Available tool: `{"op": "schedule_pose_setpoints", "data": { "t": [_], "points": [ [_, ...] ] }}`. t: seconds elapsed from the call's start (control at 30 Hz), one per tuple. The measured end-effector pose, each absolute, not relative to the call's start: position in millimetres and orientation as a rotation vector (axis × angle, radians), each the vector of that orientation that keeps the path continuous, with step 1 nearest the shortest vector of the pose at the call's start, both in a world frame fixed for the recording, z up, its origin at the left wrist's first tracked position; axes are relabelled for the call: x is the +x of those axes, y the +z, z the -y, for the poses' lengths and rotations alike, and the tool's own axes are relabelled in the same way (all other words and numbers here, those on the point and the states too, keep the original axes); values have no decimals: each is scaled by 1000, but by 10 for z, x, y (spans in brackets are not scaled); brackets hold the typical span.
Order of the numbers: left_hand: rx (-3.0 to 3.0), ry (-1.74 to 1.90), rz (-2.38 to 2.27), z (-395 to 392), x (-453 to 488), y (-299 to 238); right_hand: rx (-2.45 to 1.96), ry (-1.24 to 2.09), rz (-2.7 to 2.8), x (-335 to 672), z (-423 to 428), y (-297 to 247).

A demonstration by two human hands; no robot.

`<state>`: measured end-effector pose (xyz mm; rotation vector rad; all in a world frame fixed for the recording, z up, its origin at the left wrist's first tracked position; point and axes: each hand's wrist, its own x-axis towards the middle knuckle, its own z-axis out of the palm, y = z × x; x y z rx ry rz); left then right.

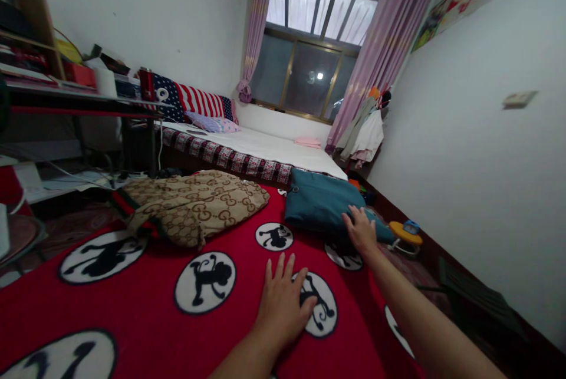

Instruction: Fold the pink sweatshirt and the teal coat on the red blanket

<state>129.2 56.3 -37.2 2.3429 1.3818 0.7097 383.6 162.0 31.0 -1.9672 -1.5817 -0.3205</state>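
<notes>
My left hand point(283, 296) lies flat with its fingers spread on a red blanket point(154, 302) printed with black monkeys in white circles. My right hand point(362, 230) reaches further forward, fingers apart, touching the near right side of a folded teal garment point(325, 199). A small round button shows near the garment's left edge. To the left, a tan jacket or similar garment point(207, 202) with a brown interlocking pattern and green-red trim lies folded on the blanket. Nothing is gripped in either hand.
Beyond the blanket stands a bed with a white sheet point(252, 140) and a flag-patterned cushion point(198, 99). A cluttered desk point(79, 96) is at left. At right are a yellow stool point(405, 233), a dark green chair point(477, 296) and hanging clothes point(365, 137) beside the curtain.
</notes>
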Motion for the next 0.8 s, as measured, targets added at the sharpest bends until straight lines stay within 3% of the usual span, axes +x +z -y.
{"op": "schedule_pose_setpoints", "data": {
  "t": [0.17,0.3,0.43,0.6,0.7,0.8],
  "points": [
    [2242,848,-1379,-648,1280,-319,-1596,-43,1740,2813,-992,-139],
    [1828,1218,-1244,-770,1209,-282,-1759,282,1758,2163,-608,-370],
    [1522,1402,-995,-753,1095,-253,-1903,258,1659,1957,-410,-302],
    [1392,1489,-978,-669,989,-165,-1747,183,1604,1964,-269,-319],
    [1341,1616,-943,-543,1027,119,-1592,267,1528,2029,-243,-350],
    [1349,1584,-562,-155,1073,666,-1483,347,1509,2085,-254,-323]
  ]
}}
